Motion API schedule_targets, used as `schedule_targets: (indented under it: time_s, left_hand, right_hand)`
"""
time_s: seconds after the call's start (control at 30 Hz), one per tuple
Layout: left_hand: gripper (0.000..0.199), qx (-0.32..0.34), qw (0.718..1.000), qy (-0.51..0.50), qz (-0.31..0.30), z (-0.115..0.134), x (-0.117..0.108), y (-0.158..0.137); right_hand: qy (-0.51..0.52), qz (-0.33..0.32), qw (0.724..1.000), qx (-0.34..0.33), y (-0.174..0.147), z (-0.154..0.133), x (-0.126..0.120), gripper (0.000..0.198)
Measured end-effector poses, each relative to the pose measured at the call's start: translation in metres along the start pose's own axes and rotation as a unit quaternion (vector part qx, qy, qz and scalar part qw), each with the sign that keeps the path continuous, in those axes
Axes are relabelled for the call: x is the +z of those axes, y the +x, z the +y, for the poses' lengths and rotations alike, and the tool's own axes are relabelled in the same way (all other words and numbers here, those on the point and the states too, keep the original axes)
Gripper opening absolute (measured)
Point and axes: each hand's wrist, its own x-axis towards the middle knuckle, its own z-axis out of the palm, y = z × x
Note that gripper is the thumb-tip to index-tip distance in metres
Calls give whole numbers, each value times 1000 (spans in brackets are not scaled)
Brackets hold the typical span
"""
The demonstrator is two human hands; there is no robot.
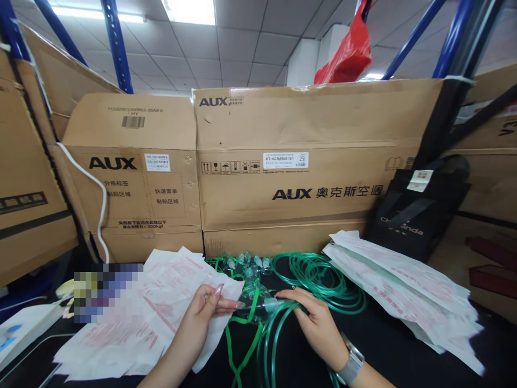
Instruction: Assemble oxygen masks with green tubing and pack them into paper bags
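Observation:
A clear oxygen mask (258, 297) with a green elastic strap (230, 345) is held over the dark table, between my two hands. My left hand (208, 302) pinches the mask's left edge between thumb and fingers. On the other side, my right hand (313, 315) closes around the green oxygen tubing (273, 337) beside the mask's connector. Loops of that tubing hang down toward the near edge. Just beyond, several more clear masks (246, 262) with green straps lie in a cluster. A further coil of green tubing (319, 277) rests behind my right hand.
White printed paper bags (121, 323) lie at left, with another stack of bags (407, 302) at right. Cardboard boxes (315, 124) wall off the back. A black bag (416, 215) stands at back right. A white box (24, 328) sits far left.

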Motion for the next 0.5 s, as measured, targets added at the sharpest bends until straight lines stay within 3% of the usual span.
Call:
schedule_targets:
  time_s: [0.2,0.37,0.5]
  left_hand:
    - [31,18,1000,4,-7,-2,7,-5]
    - [23,56,994,56,74,6,5,-4]
    - [19,7,995,15,102,11,4,-6]
  right_hand:
    - [-16,-3,1000,-5,-3,-3,4,36]
    - [-24,-5,1000,-6,-3,-2,5,37]
    - [-28,4,999,-15,-3,0,6,35]
